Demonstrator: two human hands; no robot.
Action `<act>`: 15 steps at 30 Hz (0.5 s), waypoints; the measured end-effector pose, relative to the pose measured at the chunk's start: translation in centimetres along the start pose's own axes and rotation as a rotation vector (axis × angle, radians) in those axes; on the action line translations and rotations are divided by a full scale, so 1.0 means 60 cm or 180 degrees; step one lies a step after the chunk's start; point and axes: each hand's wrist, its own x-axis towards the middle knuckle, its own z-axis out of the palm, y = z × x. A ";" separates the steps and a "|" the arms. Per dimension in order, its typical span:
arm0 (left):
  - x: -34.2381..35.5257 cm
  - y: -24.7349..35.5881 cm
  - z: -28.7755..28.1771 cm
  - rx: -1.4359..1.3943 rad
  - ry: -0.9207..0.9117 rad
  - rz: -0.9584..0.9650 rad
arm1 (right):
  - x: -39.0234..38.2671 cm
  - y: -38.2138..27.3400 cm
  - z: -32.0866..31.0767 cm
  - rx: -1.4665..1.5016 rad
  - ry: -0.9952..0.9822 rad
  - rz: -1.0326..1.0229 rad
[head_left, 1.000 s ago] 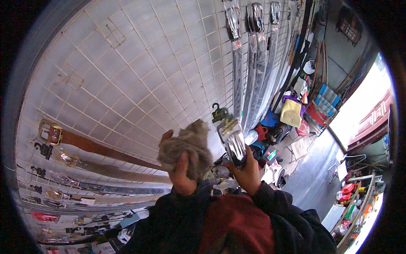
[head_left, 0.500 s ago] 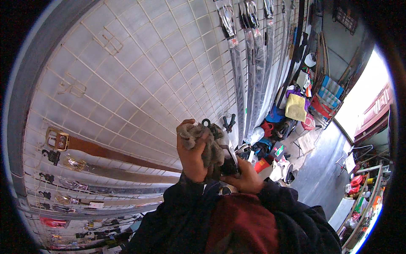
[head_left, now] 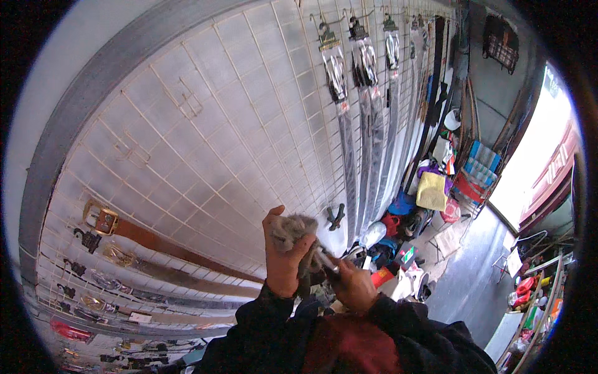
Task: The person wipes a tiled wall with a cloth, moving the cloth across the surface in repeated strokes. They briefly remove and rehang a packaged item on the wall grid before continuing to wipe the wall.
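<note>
Bunched in my left hand [head_left: 283,265] is a fuzzy grey-brown rag [head_left: 294,232], with my thumb and fingers closed round it. Just below and to the right, my right hand [head_left: 355,287] is closed beside the rag's lower end. A narrow, light-edged strip [head_left: 325,258] runs from the rag to the right fingers; its kind is unclear, and most of it is hidden. Both hands are in front of the white wire grid [head_left: 243,118], apart from it.
Brown belts [head_left: 180,245] hang on the grid at left. Plastic-wrapped belts [head_left: 370,118] hang from black hangers at upper right. A black clip hanger [head_left: 336,216] is near my hands. Bags and a yellow cloth [head_left: 431,191] are piled right, before a folding chair [head_left: 481,163].
My view has tilted, so the grid's top shows more. The black ring and dark piece beside the rag are out of sight. My right hand has turned, its back now facing up.
</note>
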 end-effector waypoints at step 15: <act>0.004 -0.036 -0.050 -0.0725 -0.0022 0.0009 | 0.001 0.021 0.005 0.1337 0.0016 0.0366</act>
